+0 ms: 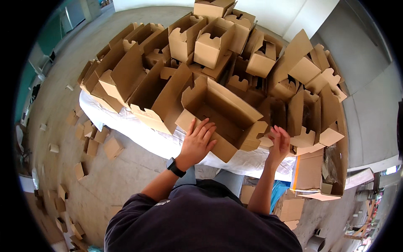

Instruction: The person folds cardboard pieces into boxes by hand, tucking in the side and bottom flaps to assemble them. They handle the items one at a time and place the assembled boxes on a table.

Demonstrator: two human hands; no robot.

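Observation:
An open, empty brown cardboard box (228, 140) sits tilted at the near edge of the pile, right in front of me. My left hand (200, 140) lies on its near wall, fingers stretched out and wrist banded by a dark watch (174, 166). Just beyond the box's right end, by its notched flap (254, 134), is my right hand (279, 140). Its fingers are loosely bent and apart, and nothing shows in them. Whether the fingertips touch the flap is hard to tell.
Several open cardboard boxes (161, 98) crowd and stack on a white-covered table (138, 138). A larger carton (310, 172) with plastic inside stands to my right. Small cardboard pieces (113, 148) lie scattered on the floor at left. Blue plastic (278, 195) hangs by my right forearm.

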